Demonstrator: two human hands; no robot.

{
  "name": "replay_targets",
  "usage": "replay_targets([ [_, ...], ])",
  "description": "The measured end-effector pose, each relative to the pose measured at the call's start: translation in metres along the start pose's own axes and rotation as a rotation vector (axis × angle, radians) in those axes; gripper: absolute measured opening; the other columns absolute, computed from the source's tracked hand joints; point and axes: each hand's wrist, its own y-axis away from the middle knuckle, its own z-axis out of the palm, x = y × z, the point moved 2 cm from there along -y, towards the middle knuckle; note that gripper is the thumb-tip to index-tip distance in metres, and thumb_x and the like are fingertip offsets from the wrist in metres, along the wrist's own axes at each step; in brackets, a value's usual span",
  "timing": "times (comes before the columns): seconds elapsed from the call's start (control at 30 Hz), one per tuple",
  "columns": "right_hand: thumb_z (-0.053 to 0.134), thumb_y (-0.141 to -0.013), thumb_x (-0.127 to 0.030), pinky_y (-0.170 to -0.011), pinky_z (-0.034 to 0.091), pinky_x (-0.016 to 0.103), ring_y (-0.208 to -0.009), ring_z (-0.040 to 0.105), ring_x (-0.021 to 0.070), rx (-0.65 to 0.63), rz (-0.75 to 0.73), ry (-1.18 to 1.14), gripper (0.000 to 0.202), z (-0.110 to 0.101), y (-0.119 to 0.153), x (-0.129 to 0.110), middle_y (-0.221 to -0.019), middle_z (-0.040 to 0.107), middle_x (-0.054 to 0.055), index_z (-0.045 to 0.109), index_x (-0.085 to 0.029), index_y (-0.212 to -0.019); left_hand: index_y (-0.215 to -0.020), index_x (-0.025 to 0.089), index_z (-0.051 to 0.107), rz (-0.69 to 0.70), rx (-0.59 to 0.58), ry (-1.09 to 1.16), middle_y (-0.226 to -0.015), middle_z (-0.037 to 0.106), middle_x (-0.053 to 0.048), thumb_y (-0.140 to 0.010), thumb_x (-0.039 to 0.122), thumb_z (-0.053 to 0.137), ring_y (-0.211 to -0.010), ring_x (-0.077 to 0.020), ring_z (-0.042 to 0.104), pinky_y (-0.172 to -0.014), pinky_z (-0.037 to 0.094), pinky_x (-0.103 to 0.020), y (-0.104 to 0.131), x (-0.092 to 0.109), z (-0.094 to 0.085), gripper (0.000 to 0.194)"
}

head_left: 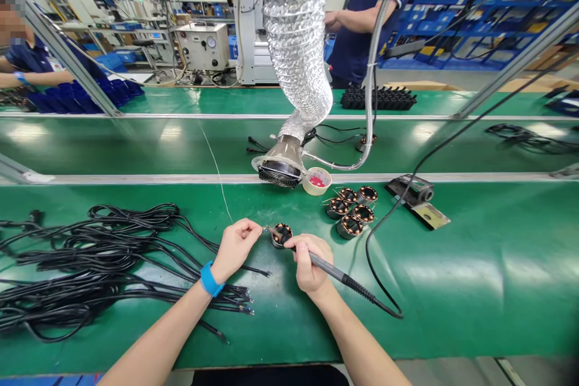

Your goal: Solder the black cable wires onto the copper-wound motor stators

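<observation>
My right hand (313, 262) is wrapped round a soldering iron (332, 269), its tip pointing left at a small motor stator (282, 242) with copper windings. Left of that stator, my left hand (236, 247), with a blue wristband (210, 280), pinches a thin solder wire (216, 167) that hangs down from above. Fine wire ends and the iron's tip come close together at the stator's left rim; whether they touch is too small to tell. Several more stators (350, 227) stand in a group to the right. Black cables (104, 259) with stripped ends lie by my left forearm.
A fume hose (296, 36) with a black-grilled hood (279, 174) hangs just beyond the stator. A pale cup (317, 182) stands beside the hood. The soldering-iron stand (412, 191) is at the right, and the iron's cord crosses there. Two people work behind the bench.
</observation>
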Motion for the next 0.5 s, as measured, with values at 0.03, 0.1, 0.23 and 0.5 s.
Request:
replay_targets([
  [0.03,0.042,-0.093,-0.014,-0.060,0.047,0.026,-0.057,0.064,0.0118,0.007,0.006,0.006,0.029,-0.0009,0.0002,0.0003,-0.065,0.067,-0.001,0.065,-0.020,-0.076,-0.075,0.014,0.064,-0.008,0.000,-0.004,-0.072,0.062,-0.002,-0.084,0.036,0.063,-0.065,-0.0125,0.052,-0.062,0.040,-0.023,0.0001,-0.0006,-0.0002,0.024],
  [0.1,0.042,-0.094,-0.014,-0.061,0.048,0.026,-0.058,0.064,0.0118,0.021,0.019,0.012,0.029,-0.0022,0.0001,0.0008,-0.065,0.067,-0.002,0.065,-0.020,-0.077,-0.075,0.014,0.064,-0.022,-0.004,-0.010,-0.071,0.061,-0.001,-0.084,0.037,0.063,-0.064,-0.0124,0.052,-0.062,0.040,-0.023,-0.0002,-0.0015,-0.0001,0.024],
  [0.23,0.041,-0.094,-0.015,-0.061,0.050,0.027,-0.056,0.063,0.0118,0.018,0.023,0.003,0.031,-0.0012,-0.0016,0.0000,-0.064,0.067,-0.001,0.065,-0.020,-0.075,-0.075,0.014,0.064,-0.030,-0.008,-0.020,-0.070,0.062,-0.001,-0.084,0.036,0.063,-0.063,-0.0126,0.052,-0.061,0.039,-0.023,-0.0008,-0.0003,0.0019,0.024],
  [0.5,0.042,-0.093,-0.015,-0.059,0.048,0.027,-0.056,0.063,0.0120,-0.015,-0.006,0.019,0.030,0.0021,-0.0022,-0.0012,-0.064,0.067,-0.001,0.065,-0.020,-0.075,-0.073,0.014,0.064,0.024,-0.012,-0.075,-0.071,0.061,-0.002,-0.085,0.035,0.061,-0.064,-0.0129,0.053,-0.060,0.040,-0.023,0.0008,0.0053,0.0046,0.025],
])
